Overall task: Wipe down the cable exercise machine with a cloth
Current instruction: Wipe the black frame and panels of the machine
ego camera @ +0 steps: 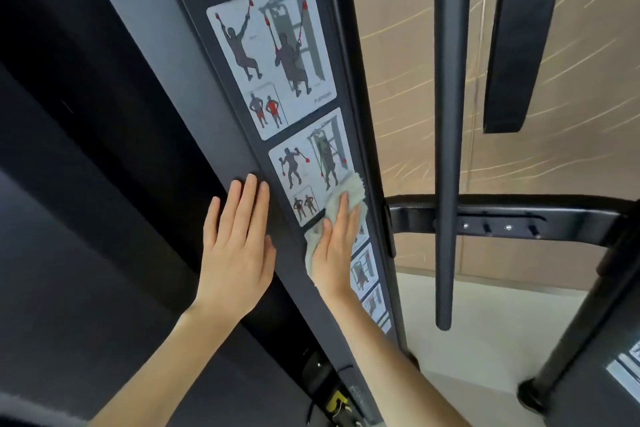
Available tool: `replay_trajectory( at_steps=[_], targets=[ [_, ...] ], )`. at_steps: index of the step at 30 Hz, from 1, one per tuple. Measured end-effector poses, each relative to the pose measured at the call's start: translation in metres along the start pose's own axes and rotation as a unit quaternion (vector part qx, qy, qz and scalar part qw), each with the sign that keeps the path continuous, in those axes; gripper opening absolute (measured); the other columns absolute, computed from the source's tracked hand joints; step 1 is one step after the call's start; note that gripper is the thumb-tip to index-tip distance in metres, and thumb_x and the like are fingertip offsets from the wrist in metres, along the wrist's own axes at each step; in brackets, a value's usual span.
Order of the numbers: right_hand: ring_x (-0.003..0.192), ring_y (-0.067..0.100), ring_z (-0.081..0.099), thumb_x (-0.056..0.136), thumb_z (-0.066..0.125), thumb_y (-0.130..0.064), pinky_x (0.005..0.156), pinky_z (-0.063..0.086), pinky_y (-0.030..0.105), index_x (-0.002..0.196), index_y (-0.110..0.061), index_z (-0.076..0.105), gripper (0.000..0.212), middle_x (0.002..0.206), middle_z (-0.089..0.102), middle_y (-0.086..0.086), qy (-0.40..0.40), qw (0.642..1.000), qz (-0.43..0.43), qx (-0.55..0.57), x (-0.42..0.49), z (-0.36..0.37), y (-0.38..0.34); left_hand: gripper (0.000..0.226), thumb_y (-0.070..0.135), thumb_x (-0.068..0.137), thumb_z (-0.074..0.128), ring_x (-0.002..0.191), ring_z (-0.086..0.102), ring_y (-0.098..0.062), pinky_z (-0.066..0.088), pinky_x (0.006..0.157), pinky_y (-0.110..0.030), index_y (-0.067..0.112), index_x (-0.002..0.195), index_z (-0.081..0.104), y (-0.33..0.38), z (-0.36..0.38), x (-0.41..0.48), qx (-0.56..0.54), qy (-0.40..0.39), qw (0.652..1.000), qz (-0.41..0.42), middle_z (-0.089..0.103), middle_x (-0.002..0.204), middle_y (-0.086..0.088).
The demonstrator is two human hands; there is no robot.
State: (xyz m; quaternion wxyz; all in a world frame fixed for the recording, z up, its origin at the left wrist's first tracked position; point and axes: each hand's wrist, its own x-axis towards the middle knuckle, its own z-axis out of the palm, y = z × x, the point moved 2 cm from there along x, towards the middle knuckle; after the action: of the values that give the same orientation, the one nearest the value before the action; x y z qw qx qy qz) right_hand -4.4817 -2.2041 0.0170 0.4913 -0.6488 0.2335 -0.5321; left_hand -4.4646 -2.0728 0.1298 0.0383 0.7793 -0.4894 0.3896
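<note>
The cable machine's black upright panel [194, 104] runs from upper left to lower right and carries several white exercise charts [273, 59]. My right hand [337, 250] lies flat with straight fingers on a pale greenish cloth [349, 189], pressing it onto the lower charts. The cloth shows above my fingertips and to the left of my palm. My left hand [237, 246] rests flat and open on the bare dark panel just left of the charts, touching no cloth.
A black vertical bar [448, 135] hangs right of the panel, ending above the pale floor [485, 350]. Behind it runs a black crossbar with pins [502, 222]. Another black arm [519, 35] hangs at upper right. A slanted black post [581, 319] stands at lower right.
</note>
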Motion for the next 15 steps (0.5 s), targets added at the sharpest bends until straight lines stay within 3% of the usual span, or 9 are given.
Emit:
replay_trajectory(
  at_steps=[3, 5, 9, 12, 15],
  targets=[
    [0.147, 0.013, -0.011, 0.099, 0.012, -0.058, 0.119, 0.014, 0.053, 0.153, -0.025, 0.007, 0.063, 0.161, -0.001, 0.011, -0.008, 1.000, 0.012, -0.005, 0.003, 0.002, -0.011, 0.063, 0.019, 0.092, 0.039, 0.147, 0.016, -0.034, 0.009, 0.120, -0.048, 0.000, 0.150, 0.027, 0.005, 0.007, -0.007, 0.015, -0.010, 1.000, 0.009, 0.025, 0.157, -0.020],
    [0.148, 0.025, -0.002, 0.103, 0.017, -0.049, 0.118, 0.018, 0.050, 0.153, -0.020, 0.008, 0.059, 0.159, 0.003, 0.020, -0.013, 0.999, -0.046, -0.021, 0.015, 0.005, -0.038, 0.062, 0.019, 0.092, 0.041, 0.147, 0.018, -0.034, 0.011, 0.120, -0.050, 0.000, 0.150, 0.029, 0.007, 0.010, -0.013, 0.024, -0.018, 0.999, 0.018, 0.027, 0.157, -0.020],
    [0.148, 0.030, 0.003, 0.105, 0.022, -0.038, 0.119, 0.015, 0.043, 0.151, -0.010, 0.016, 0.054, 0.157, 0.012, 0.024, -0.022, 0.991, -0.128, -0.036, 0.038, 0.010, -0.068, 0.060, 0.019, 0.092, 0.039, 0.145, 0.022, -0.036, 0.016, 0.119, -0.052, 0.000, 0.149, 0.031, 0.009, 0.015, -0.022, 0.037, -0.016, 0.999, 0.015, 0.028, 0.156, -0.020],
    [0.149, 0.030, 0.003, 0.105, 0.027, -0.032, 0.120, 0.014, 0.043, 0.151, -0.009, 0.018, 0.052, 0.157, 0.010, 0.020, -0.027, 0.983, -0.173, -0.048, 0.024, 0.006, -0.032, 0.060, 0.021, 0.093, 0.038, 0.146, 0.020, -0.035, 0.012, 0.120, -0.050, -0.001, 0.149, 0.031, 0.019, 0.028, -0.031, 0.036, -0.005, 0.999, 0.011, 0.028, 0.156, -0.020],
    [0.149, 0.030, 0.000, 0.105, 0.029, -0.030, 0.120, 0.014, 0.047, 0.151, -0.009, 0.018, 0.052, 0.158, 0.008, 0.018, -0.028, 0.988, -0.138, -0.062, -0.019, 0.004, 0.043, 0.061, 0.024, 0.094, 0.038, 0.147, 0.017, -0.033, 0.009, 0.121, -0.048, 0.000, 0.150, 0.028, 0.034, 0.053, -0.050, 0.026, 0.003, 1.000, 0.011, 0.024, 0.157, -0.018]
  ],
)
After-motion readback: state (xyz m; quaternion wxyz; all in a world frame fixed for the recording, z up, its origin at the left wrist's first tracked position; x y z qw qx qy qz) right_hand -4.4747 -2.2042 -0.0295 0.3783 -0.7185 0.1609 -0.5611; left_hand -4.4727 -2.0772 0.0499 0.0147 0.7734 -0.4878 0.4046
